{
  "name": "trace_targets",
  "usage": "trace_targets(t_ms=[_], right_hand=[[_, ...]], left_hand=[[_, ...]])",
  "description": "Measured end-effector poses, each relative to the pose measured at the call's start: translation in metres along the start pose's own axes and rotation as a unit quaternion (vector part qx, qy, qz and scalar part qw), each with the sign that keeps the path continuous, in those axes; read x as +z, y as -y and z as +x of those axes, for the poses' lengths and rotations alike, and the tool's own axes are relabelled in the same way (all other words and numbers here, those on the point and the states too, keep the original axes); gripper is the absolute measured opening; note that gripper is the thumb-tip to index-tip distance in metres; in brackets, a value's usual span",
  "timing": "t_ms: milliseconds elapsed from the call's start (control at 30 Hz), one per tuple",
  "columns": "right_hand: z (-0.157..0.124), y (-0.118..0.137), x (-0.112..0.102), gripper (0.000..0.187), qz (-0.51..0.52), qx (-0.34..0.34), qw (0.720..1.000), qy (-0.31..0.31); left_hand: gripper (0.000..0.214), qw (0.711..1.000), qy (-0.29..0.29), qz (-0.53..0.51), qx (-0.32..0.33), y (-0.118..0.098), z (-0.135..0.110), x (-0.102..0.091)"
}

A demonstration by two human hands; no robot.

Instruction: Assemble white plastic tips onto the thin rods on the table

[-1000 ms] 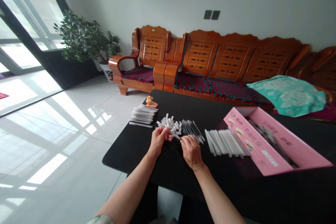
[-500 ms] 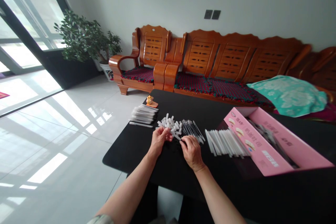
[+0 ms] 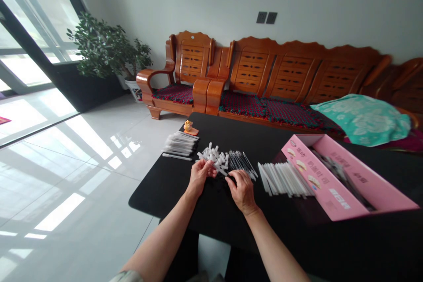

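Note:
My left hand (image 3: 200,175) rests on the black table (image 3: 231,220), its fingers curled at the near edge of a heap of short white caps (image 3: 214,157); what they pinch is too small to make out. My right hand (image 3: 241,189) lies just right of it, fingers bent down by the near end of a bundle of thin dark refills (image 3: 242,161), closed on something I cannot name. A row of white tubes (image 3: 284,178) lies to the right of that hand. A stack of finished white pens (image 3: 180,144) sits at the far left.
A long open pink box (image 3: 333,185) lies on the table's right side. A small orange figure (image 3: 189,127) stands at the table's far left corner. Behind are wooden sofas (image 3: 264,79) with a green cloth (image 3: 363,119), and a potted plant (image 3: 105,50) by the window.
My right hand has edged slightly down and left near the refills. The left hand has stayed in place.

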State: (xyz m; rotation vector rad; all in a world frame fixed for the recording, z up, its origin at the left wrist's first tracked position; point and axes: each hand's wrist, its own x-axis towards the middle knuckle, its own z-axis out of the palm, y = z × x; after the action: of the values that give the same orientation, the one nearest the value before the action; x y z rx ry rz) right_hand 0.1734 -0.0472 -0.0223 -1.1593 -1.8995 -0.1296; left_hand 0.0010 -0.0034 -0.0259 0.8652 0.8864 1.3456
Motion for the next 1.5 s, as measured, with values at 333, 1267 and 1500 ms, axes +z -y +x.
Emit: trace_targets(t_ms=[333,1267,1500], right_hand=[[-0.0001,0.0001,-0.0005,0.008,0.003,-0.001,1.0,-0.009],[0.0,-0.0004,-0.0002,0.012,0.006,-0.009,1.0,0.026],[-0.0017,-0.0026,0.001,0.01,0.018,-0.001,1.0,0.005]], left_hand=[[0.039,1.0,0.004,-0.005,-0.001,-0.0002,0.0,0.0004],[0.037,1.0,-0.001,-0.001,0.003,-0.0012,0.0,0.002],[0.038,1.0,-0.003,0.009,0.01,-0.0014,-0.0015,0.0041]])
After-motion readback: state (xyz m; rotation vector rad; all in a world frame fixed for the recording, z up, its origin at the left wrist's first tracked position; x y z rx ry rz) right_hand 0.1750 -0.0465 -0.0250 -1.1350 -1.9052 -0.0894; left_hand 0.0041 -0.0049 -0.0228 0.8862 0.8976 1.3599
